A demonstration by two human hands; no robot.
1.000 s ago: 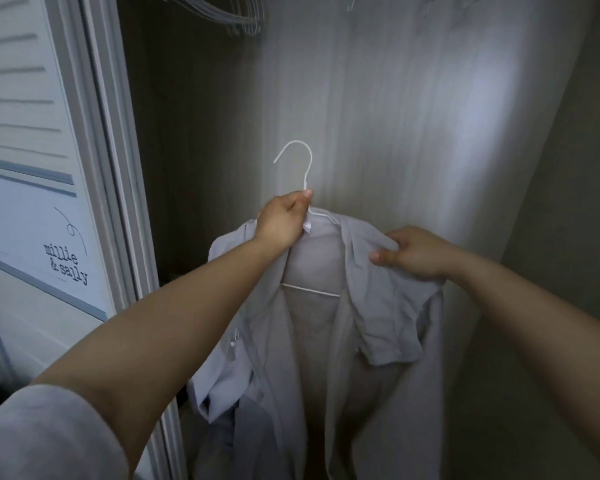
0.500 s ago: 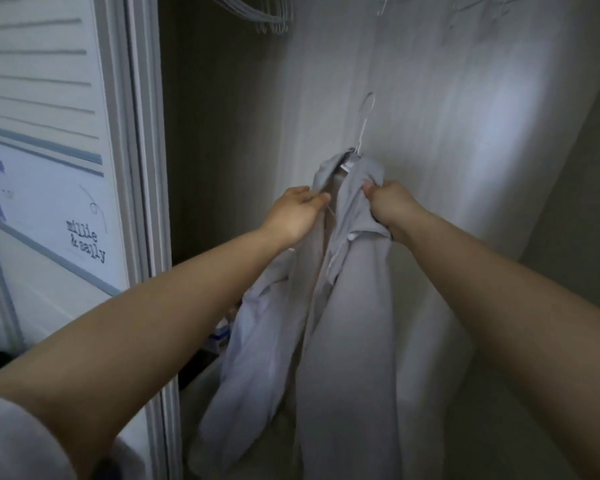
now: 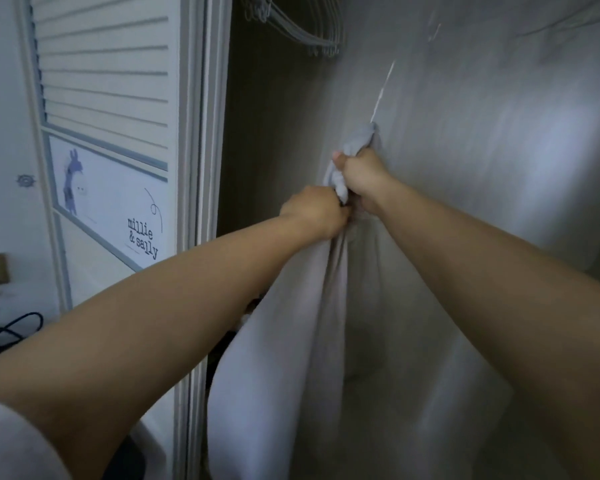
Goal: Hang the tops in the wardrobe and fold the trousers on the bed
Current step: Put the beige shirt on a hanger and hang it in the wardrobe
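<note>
A pale grey shirt hangs on a white wire hanger inside the open wardrobe. Only the hanger's thin neck shows above the bunched collar; its hook is blurred near the top. My right hand grips the bunched collar just under the hanger's neck. My left hand grips the shirt fabric right below and to the left, touching the right hand. The shirt's body drops down in long folds between my arms.
Several empty white hangers hang at the wardrobe's top left. A louvred white wardrobe door with a "millie & sally" panel stands at the left. Black cables lie on a surface at the far left. The wardrobe's pale back wall is behind.
Both hands have risen and come together on the shirt's collar, lifting the shirt and hanger higher into the wardrobe. The shirt has turned edge-on and bunched.
</note>
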